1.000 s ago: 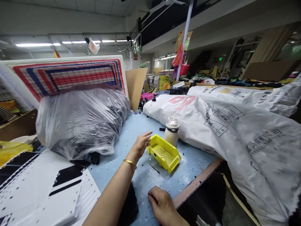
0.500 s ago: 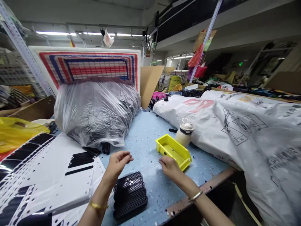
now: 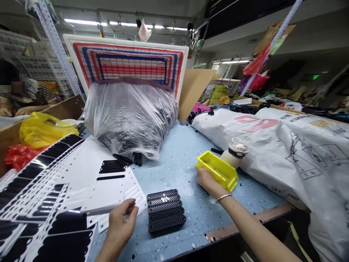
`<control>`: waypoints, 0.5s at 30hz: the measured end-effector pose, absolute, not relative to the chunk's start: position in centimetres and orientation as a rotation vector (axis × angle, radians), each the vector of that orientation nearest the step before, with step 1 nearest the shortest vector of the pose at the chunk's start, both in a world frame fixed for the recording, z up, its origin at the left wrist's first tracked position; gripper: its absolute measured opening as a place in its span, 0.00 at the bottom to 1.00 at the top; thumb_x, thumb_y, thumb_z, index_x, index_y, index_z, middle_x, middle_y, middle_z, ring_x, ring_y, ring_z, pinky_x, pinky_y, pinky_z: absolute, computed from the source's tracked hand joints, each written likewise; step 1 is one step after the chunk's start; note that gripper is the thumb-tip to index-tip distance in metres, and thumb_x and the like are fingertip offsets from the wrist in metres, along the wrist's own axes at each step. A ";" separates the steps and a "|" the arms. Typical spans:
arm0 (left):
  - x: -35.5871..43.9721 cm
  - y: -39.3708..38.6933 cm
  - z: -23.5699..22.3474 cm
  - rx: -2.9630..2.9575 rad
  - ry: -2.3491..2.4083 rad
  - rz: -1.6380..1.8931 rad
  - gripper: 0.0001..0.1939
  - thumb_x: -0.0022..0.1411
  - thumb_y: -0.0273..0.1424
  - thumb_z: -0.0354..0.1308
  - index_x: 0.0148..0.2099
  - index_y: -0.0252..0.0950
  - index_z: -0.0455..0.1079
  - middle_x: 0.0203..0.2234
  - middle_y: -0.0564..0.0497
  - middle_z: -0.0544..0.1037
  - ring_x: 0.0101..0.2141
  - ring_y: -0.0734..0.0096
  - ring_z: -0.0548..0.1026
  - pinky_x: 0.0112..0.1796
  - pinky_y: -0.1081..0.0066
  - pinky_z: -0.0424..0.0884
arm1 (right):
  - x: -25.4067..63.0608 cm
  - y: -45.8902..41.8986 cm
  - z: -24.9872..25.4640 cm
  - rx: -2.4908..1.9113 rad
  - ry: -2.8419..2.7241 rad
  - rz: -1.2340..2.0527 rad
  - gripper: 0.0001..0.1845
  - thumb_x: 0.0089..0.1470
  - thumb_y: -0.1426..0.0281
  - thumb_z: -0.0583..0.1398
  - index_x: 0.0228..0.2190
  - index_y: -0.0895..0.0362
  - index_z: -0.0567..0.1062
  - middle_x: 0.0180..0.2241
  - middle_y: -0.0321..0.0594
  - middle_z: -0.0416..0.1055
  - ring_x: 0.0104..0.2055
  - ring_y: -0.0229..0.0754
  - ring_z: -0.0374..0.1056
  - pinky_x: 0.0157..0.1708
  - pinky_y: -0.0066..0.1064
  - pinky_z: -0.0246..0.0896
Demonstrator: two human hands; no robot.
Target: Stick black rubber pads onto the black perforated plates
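Note:
My left hand hovers over the table's near side, left of the black perforated blocks. Its thumb and fingers curve apart with nothing between them. Small white rings lie on top of the blocks. My right hand is closed against the near left side of a yellow plastic bin; its fingertips are hidden, and a thin dark edge shows below it. Flat black strips rest on white sheets to the left.
A grey plastic bag stands at the back. Beside the bin is a cream bottle. Large white sacks line the right side. Yellow and red bags sit at left, with another person beyond.
My left hand has dropped down and left, away from above the black blocks. My right hand has moved against the bin's side. The view has turned left, bringing another person into sight.

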State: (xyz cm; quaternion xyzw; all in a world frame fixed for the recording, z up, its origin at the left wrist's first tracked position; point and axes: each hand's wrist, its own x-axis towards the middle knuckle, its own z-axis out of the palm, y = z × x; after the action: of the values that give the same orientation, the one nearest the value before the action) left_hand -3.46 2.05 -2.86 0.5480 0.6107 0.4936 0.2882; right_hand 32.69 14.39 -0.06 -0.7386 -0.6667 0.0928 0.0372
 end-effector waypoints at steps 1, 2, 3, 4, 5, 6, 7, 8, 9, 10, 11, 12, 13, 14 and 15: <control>-3.3 1.8 -2.8 1.469 1.640 1.331 0.12 0.50 0.40 0.63 0.34 0.39 0.78 0.28 0.46 0.84 0.29 0.55 0.82 0.32 0.65 0.79 | 32.5 14.5 0.3 -2.271 -2.034 0.319 0.19 0.62 0.63 0.61 0.51 0.60 0.71 0.50 0.47 0.70 0.47 0.47 0.70 0.45 0.43 0.70; -3.1 1.7 -2.6 1.488 1.640 1.327 0.12 0.51 0.40 0.62 0.34 0.39 0.79 0.27 0.47 0.83 0.28 0.56 0.82 0.30 0.66 0.79 | 32.1 14.4 0.7 -2.270 -2.025 0.355 0.19 0.62 0.63 0.61 0.50 0.60 0.71 0.50 0.46 0.70 0.46 0.46 0.71 0.44 0.43 0.70; -2.8 1.6 -2.4 1.517 1.633 1.309 0.11 0.51 0.39 0.62 0.35 0.39 0.79 0.25 0.47 0.83 0.26 0.58 0.81 0.28 0.67 0.77 | 31.7 14.2 1.1 -2.257 -2.026 0.392 0.17 0.62 0.64 0.61 0.48 0.60 0.72 0.48 0.46 0.71 0.45 0.45 0.71 0.44 0.42 0.70; -2.5 1.6 -2.1 1.559 1.619 1.283 0.11 0.52 0.37 0.61 0.36 0.39 0.79 0.23 0.48 0.82 0.24 0.60 0.79 0.27 0.68 0.76 | 31.1 13.8 1.5 -2.224 -2.033 0.431 0.14 0.61 0.65 0.61 0.46 0.61 0.74 0.45 0.45 0.73 0.43 0.45 0.72 0.43 0.41 0.70; -2.2 1.8 -1.8 1.612 1.598 1.253 0.10 0.54 0.35 0.60 0.37 0.39 0.79 0.22 0.49 0.81 0.22 0.62 0.78 0.26 0.68 0.75 | 30.3 13.2 1.8 -2.172 -2.047 0.478 0.11 0.61 0.67 0.61 0.42 0.61 0.76 0.41 0.44 0.75 0.41 0.44 0.72 0.42 0.39 0.69; -1.8 2.0 -1.4 1.671 1.570 1.223 0.11 0.55 0.33 0.58 0.38 0.38 0.79 0.22 0.49 0.80 0.22 0.63 0.77 0.27 0.68 0.74 | 29.5 12.6 1.9 -2.108 -2.065 0.533 0.08 0.60 0.69 0.61 0.38 0.61 0.78 0.36 0.43 0.77 0.39 0.43 0.73 0.40 0.36 0.69; -1.4 2.3 -1.1 1.734 1.535 1.195 0.11 0.56 0.31 0.57 0.39 0.38 0.79 0.23 0.48 0.81 0.24 0.63 0.78 0.29 0.68 0.74 | 28.6 11.9 2.0 -2.035 -2.082 0.596 0.07 0.58 0.72 0.61 0.34 0.61 0.80 0.31 0.41 0.78 0.36 0.43 0.73 0.38 0.33 0.68; -0.9 2.7 -0.8 1.798 1.502 1.160 0.12 0.57 0.29 0.55 0.39 0.38 0.79 0.26 0.47 0.82 0.26 0.62 0.79 0.31 0.68 0.74 | 27.7 11.2 2.1 -1.963 -2.094 0.662 0.07 0.55 0.74 0.61 0.31 0.60 0.81 0.28 0.40 0.78 0.33 0.42 0.73 0.35 0.30 0.67; -0.4 3.1 -0.4 1.860 1.472 1.110 0.13 0.58 0.28 0.53 0.40 0.38 0.79 0.29 0.45 0.83 0.30 0.61 0.80 0.34 0.67 0.74 | 26.8 10.6 2.0 -1.897 -2.098 0.723 0.08 0.53 0.75 0.61 0.29 0.59 0.82 0.26 0.39 0.78 0.31 0.41 0.73 0.33 0.28 0.66; 0.2 3.6 -0.1 1.922 1.454 1.036 0.14 0.58 0.26 0.53 0.41 0.38 0.79 0.32 0.45 0.83 0.33 0.60 0.80 0.37 0.66 0.73 | 26.0 10.0 1.9 -1.841 -2.094 0.774 0.08 0.51 0.75 0.61 0.29 0.59 0.82 0.24 0.38 0.78 0.29 0.40 0.72 0.30 0.27 0.65; 0.8 4.2 0.3 1.980 1.453 0.943 0.15 0.58 0.25 0.52 0.41 0.38 0.79 0.34 0.44 0.84 0.35 0.59 0.80 0.39 0.66 0.73 | 25.4 9.7 1.8 -1.793 -2.085 0.816 0.08 0.49 0.75 0.61 0.28 0.59 0.82 0.23 0.37 0.78 0.27 0.40 0.71 0.28 0.26 0.63; 1.4 4.7 0.6 2.035 1.463 0.838 0.15 0.58 0.24 0.52 0.41 0.38 0.79 0.35 0.44 0.84 0.36 0.59 0.80 0.39 0.66 0.72 | 24.8 9.4 1.7 -1.753 -2.074 0.847 0.08 0.48 0.75 0.61 0.27 0.60 0.83 0.22 0.37 0.77 0.25 0.39 0.70 0.26 0.26 0.62; 1.9 5.2 0.9 2.085 1.474 0.725 0.15 0.59 0.24 0.52 0.40 0.39 0.79 0.35 0.45 0.84 0.37 0.59 0.80 0.39 0.67 0.71 | 24.3 9.4 1.6 -1.721 -2.063 0.868 0.09 0.47 0.75 0.60 0.27 0.60 0.83 0.21 0.37 0.77 0.23 0.38 0.69 0.24 0.26 0.61; 2.4 5.7 1.2 2.126 1.481 0.622 0.15 0.60 0.24 0.52 0.40 0.39 0.79 0.34 0.45 0.84 0.37 0.60 0.80 0.39 0.67 0.70 | 24.0 9.4 1.6 -1.693 -2.055 0.879 0.09 0.47 0.75 0.60 0.26 0.60 0.83 0.20 0.37 0.77 0.22 0.38 0.68 0.23 0.26 0.59; 2.8 6.1 1.5 2.158 1.480 0.537 0.14 0.60 0.24 0.52 0.39 0.39 0.79 0.34 0.45 0.84 0.37 0.60 0.80 0.38 0.68 0.70 | 23.7 9.5 1.5 -1.668 -2.051 0.884 0.10 0.47 0.75 0.59 0.26 0.60 0.83 0.19 0.37 0.76 0.21 0.38 0.67 0.22 0.26 0.58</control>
State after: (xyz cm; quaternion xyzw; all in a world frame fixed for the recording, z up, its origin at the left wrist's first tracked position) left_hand 2.84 6.09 1.52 0.7856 0.5387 0.1956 0.2332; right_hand 23.70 9.48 1.47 -0.5890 -0.7244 0.3121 0.1760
